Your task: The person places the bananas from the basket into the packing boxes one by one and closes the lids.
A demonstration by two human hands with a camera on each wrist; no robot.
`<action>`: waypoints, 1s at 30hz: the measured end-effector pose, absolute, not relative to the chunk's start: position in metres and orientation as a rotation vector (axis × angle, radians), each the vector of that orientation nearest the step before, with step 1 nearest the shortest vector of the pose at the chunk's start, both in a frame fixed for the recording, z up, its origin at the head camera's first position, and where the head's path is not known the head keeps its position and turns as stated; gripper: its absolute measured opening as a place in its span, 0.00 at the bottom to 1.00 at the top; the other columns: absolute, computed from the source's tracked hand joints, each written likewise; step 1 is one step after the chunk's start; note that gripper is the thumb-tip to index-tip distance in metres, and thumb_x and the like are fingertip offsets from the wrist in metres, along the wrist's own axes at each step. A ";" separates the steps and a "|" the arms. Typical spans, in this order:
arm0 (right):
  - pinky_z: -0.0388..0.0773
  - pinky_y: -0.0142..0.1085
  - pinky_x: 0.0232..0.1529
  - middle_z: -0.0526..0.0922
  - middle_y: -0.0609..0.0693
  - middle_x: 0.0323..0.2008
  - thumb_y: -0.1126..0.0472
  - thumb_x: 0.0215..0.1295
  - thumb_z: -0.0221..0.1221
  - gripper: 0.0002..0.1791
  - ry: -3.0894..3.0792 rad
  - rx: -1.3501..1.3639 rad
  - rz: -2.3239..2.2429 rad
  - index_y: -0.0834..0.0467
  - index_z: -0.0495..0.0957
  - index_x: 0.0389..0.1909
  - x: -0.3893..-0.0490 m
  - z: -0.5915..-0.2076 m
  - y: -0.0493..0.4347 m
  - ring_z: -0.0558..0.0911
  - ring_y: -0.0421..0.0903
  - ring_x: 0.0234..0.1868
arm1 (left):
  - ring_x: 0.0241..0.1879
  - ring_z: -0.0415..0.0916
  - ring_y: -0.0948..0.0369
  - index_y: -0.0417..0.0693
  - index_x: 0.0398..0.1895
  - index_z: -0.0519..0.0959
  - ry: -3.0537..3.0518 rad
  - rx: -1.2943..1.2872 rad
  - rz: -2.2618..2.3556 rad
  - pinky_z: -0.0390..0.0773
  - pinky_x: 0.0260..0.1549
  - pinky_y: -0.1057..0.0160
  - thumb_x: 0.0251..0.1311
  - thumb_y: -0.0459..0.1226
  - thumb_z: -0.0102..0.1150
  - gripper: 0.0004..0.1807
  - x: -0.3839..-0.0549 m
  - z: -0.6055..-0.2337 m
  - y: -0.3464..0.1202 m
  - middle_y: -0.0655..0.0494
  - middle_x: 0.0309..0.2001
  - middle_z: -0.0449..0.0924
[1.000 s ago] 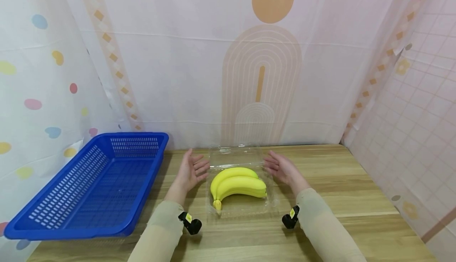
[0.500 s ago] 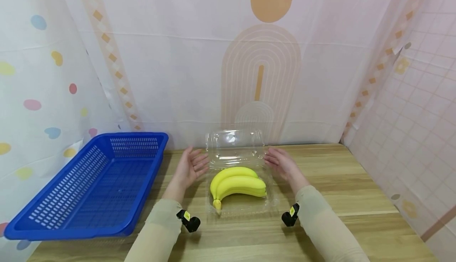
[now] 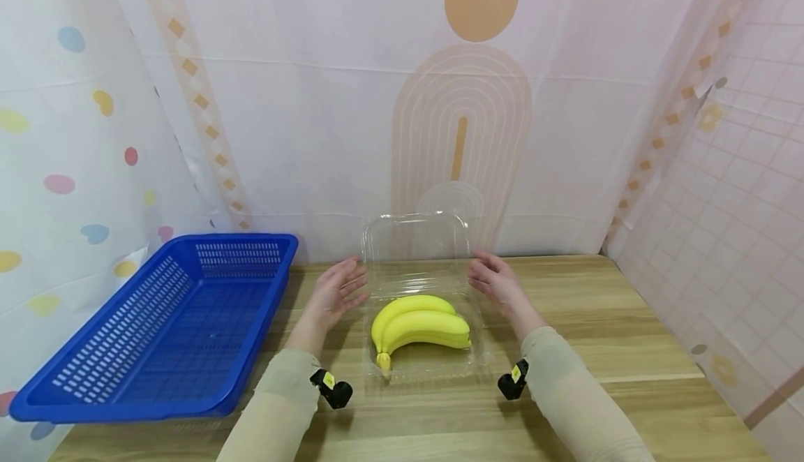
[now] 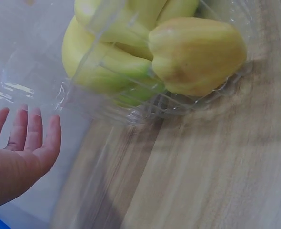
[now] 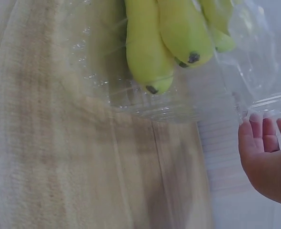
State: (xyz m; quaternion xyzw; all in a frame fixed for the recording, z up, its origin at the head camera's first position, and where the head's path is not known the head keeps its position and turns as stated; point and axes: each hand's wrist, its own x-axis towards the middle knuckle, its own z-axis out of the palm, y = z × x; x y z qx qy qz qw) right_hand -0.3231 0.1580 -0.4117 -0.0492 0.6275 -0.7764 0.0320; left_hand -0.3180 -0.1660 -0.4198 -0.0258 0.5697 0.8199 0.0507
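A bunch of yellow bananas (image 3: 423, 327) lies in the base of a clear plastic clamshell container (image 3: 433, 370) on the table. Behind the bananas, its hinged lid (image 3: 416, 239) stands raised and tilted back. My left hand (image 3: 331, 296) is at the lid's left edge, fingers loosely extended. At the opposite edge is my right hand (image 3: 499, 287), also with relaxed fingers. In the left wrist view the fingertips (image 4: 55, 121) are close to the clear plastic. The right wrist view has the fingertips (image 5: 255, 119) at the lid's rim; whether they press on it is hard to see.
To the left stands a blue plastic basket (image 3: 248, 322) with slotted sides. A patterned curtain (image 3: 314, 134) hangs behind the wooden table (image 3: 603, 350). Small black cameras sit at both wrists.
The lid has swung upward from lying low behind the bananas to standing raised. Both hands have risen slightly alongside it. Bananas and basket stay in place.
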 end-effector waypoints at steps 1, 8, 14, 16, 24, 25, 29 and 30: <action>0.79 0.28 0.46 0.72 0.47 0.41 0.69 0.76 0.46 0.26 1.933 -0.148 -2.398 0.74 0.54 0.71 -0.323 -0.411 0.158 0.78 0.35 0.36 | 0.56 0.74 0.52 0.40 0.72 0.63 1.744 -0.072 2.493 0.73 0.58 0.46 0.74 0.41 0.51 0.27 -0.318 -0.419 -0.166 0.54 0.49 0.81; 0.79 0.30 0.48 0.72 0.46 0.40 0.69 0.76 0.48 0.24 1.974 -0.128 -2.422 0.72 0.59 0.69 -0.322 -0.411 0.156 0.78 0.36 0.37 | 0.55 0.74 0.51 0.43 0.67 0.70 1.764 -0.035 2.497 0.75 0.53 0.48 0.72 0.41 0.55 0.23 -0.316 -0.417 -0.166 0.59 0.43 0.82; 0.79 0.32 0.50 0.73 0.47 0.40 0.70 0.75 0.50 0.22 2.035 -0.130 -2.458 0.73 0.64 0.65 -0.322 -0.410 0.154 0.78 0.39 0.40 | 0.53 0.75 0.52 0.56 0.48 0.80 1.769 -0.017 2.518 0.77 0.51 0.49 0.72 0.38 0.56 0.07 -0.314 -0.417 -0.165 0.59 0.41 0.82; 0.79 0.32 0.48 0.74 0.47 0.38 0.70 0.74 0.51 0.19 2.035 -0.122 -2.487 0.72 0.67 0.62 -0.321 -0.410 0.154 0.79 0.40 0.40 | 0.52 0.76 0.52 0.58 0.42 0.80 1.771 -0.014 2.527 0.78 0.50 0.50 0.72 0.37 0.55 0.06 -0.313 -0.416 -0.164 0.60 0.39 0.82; 0.80 0.31 0.43 0.76 0.45 0.33 0.74 0.71 0.53 0.07 1.990 -0.144 -2.561 0.61 0.76 0.42 -0.321 -0.411 0.154 0.80 0.40 0.35 | 0.43 0.79 0.58 0.58 0.34 0.81 1.760 0.031 2.550 0.79 0.51 0.50 0.71 0.31 0.54 0.12 -0.310 -0.414 -0.164 0.60 0.36 0.81; 0.80 0.30 0.43 0.76 0.45 0.33 0.74 0.71 0.53 0.08 1.987 -0.152 -2.563 0.59 0.76 0.41 -0.321 -0.411 0.155 0.80 0.39 0.34 | 0.42 0.79 0.59 0.57 0.33 0.81 1.755 0.039 2.554 0.79 0.51 0.50 0.71 0.30 0.53 0.12 -0.310 -0.414 -0.164 0.60 0.36 0.81; 0.80 0.30 0.43 0.75 0.46 0.32 0.75 0.70 0.53 0.10 1.989 -0.206 -2.554 0.57 0.76 0.38 -0.321 -0.412 0.157 0.79 0.38 0.34 | 0.40 0.79 0.61 0.57 0.32 0.81 1.765 0.080 2.552 0.77 0.54 0.49 0.71 0.28 0.52 0.14 -0.308 -0.414 -0.165 0.61 0.35 0.80; 0.80 0.30 0.43 0.75 0.46 0.32 0.75 0.70 0.53 0.10 1.989 -0.220 -2.551 0.57 0.75 0.38 -0.320 -0.413 0.157 0.79 0.38 0.34 | 0.40 0.80 0.62 0.57 0.32 0.81 1.770 0.088 2.553 0.77 0.54 0.49 0.70 0.28 0.52 0.15 -0.307 -0.415 -0.165 0.61 0.35 0.80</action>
